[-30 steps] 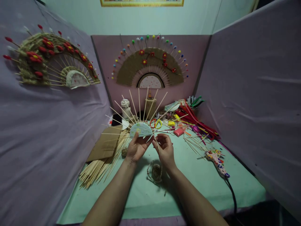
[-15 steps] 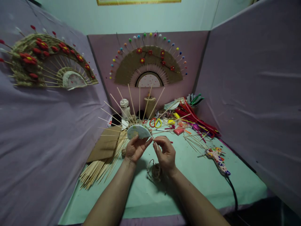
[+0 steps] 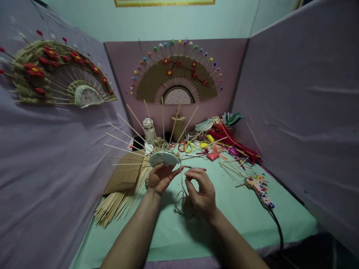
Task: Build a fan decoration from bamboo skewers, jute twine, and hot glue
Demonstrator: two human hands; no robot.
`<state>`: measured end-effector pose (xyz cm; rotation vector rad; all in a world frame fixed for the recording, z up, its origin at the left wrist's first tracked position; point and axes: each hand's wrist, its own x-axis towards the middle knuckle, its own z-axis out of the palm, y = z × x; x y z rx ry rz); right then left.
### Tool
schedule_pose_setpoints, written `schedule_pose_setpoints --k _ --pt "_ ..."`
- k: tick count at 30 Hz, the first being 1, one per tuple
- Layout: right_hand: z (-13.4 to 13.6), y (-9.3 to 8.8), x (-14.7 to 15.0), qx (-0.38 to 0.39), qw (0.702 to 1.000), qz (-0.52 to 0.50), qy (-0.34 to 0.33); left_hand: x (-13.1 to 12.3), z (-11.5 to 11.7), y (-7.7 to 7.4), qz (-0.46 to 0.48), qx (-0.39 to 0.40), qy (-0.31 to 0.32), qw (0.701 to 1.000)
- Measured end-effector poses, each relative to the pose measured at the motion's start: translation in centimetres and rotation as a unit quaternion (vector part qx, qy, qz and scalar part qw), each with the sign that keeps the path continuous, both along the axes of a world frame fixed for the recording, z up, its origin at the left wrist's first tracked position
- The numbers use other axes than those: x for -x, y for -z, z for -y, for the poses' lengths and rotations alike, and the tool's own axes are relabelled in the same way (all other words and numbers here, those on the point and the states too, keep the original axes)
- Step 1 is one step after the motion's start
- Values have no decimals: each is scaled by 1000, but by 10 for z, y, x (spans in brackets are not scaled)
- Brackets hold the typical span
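My left hand [image 3: 161,178] grips a fan frame by its pale, patterned half-round base [image 3: 164,158], thumb in front and fingers behind. Thin wooden sticks [image 3: 163,119] radiate from the base. From its right corner a strand of twine [image 3: 181,177] hangs to a small ball of twine [image 3: 187,204] on the table, partly hidden by my right hand. My right hand [image 3: 202,188] is just right of the strand, fingers curled, with thumb and index tips slightly apart and nothing visible between them. A thin tool with a red end [image 3: 200,169] lies behind it.
Loose sticks [image 3: 112,209] and brown cardboard [image 3: 123,172] lie left. A patterned glue gun [image 3: 260,190] with a black cord sits right. Scissors [image 3: 185,146], a twine spool [image 3: 178,127], a jar [image 3: 149,129] and red pipe cleaners [image 3: 232,140] stand or lie behind. Decorated fans [image 3: 176,71] hang on the walls.
My right hand has moved right and slightly down, away from the base corner, and its fingertips have parted. The fan frame has shifted and tilted a little; the twine strand now hangs in view.
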<state>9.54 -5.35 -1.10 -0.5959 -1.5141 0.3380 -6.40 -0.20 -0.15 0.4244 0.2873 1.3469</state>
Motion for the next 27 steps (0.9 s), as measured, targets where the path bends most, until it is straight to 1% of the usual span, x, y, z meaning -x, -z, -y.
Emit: schedule_pose_setpoints --k 2,4,5,6,7,8,9,10,11,12,13,14,15,16,19,21,24,25,26,27 --pt "13 3 -19 -11 999 40 27 2 0 0 4 6 2 1000" --pt "20 10 -50 -7 991 103 81 3 0 1 0 10 -5 1000" --pt "21 14 -70 14 983 132 127 3 0 1 -4 14 -9 1000" --pt "20 19 -92 55 970 150 182 2 -1 2 -7 16 -15 1000" --pt "18 25 -116 106 951 168 239 2 -1 2 -9 19 -18 1000" --pt "16 31 -140 157 922 194 296 1 -1 2 -12 21 -19 1000" --pt "13 38 -162 206 885 229 349 0 -2 2 -16 22 -19 999" --pt "10 44 -183 255 839 275 394 -1 -2 2 -21 24 -20 999" --pt "8 50 -200 301 786 314 440 -2 -2 2 -27 25 -21 999" --pt "5 56 -213 344 736 349 467 -2 -2 3 -32 26 -21 999" --pt "3 60 -222 379 697 373 481 -3 -2 3 -37 26 -21 999" --pt "2 63 -227 408 670 389 483 -3 -2 4 -42 26 -20 999" --pt "0 65 -228 432 658 394 475 -3 -3 5 -46 25 -18 998" --pt "-1 67 -227 450 656 390 463 -2 -3 5 -49 24 -16 998" --pt "-4 65 -220 477 673 355 440 -1 -4 7 -57 17 -17 998" --pt "-3 63 -218 478 680 329 448 0 -5 8 -58 16 -22 998" --pt "1 56 -223 462 687 299 475 0 -4 7 -53 15 -23 998" --pt "2 54 -225 452 702 267 481 0 -4 7 -51 14 -21 998" --pt "3 51 -228 443 733 203 474 -1 -4 6 -50 14 -19 998" --pt "4 48 -229 434 772 114 449 -1 -4 6 -48 14 -18 999"
